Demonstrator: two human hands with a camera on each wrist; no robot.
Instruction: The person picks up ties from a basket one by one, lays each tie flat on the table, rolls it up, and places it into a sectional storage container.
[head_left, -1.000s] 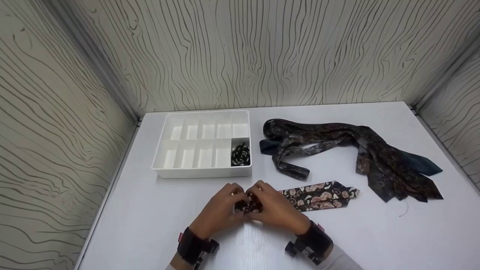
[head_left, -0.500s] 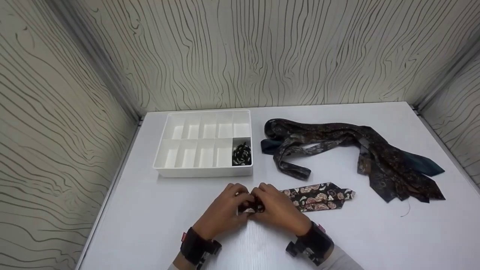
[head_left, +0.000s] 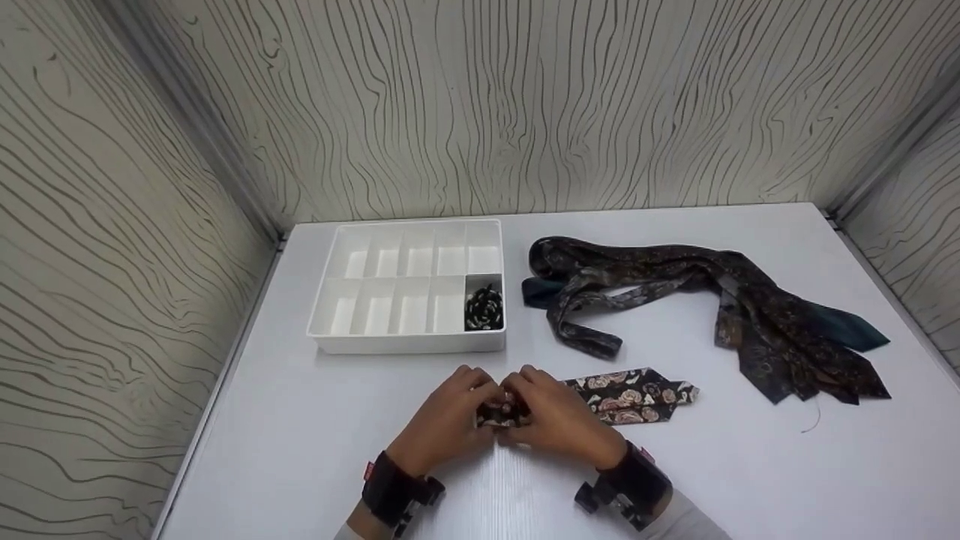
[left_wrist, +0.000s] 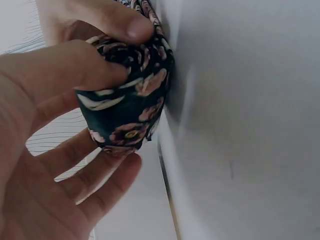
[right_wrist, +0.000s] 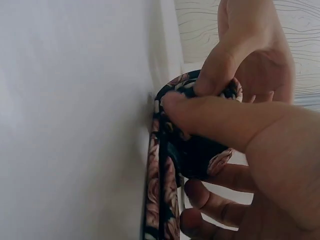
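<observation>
A dark floral necktie lies partly flat on the white table, its pointed wide end to the right. The rest is wound into a thick roll between both hands. My left hand grips the roll's left side, its thumb pressed into the coiled edge in the left wrist view. From the right, my right hand pinches the same roll, thumb on the coils in the right wrist view. The flat layers run out from under the roll along the table. In the head view the fingers cover most of the roll.
A white divided box stands behind the hands. Its front right compartment contains a rolled black patterned necktie. Several dark neckties lie in a loose pile at the back right, with a loose thread near them.
The flat end of the floral necktie has drawn left toward the hands, and less of it shows. Both hands stay around the roll, with the fingers shifting slightly.
</observation>
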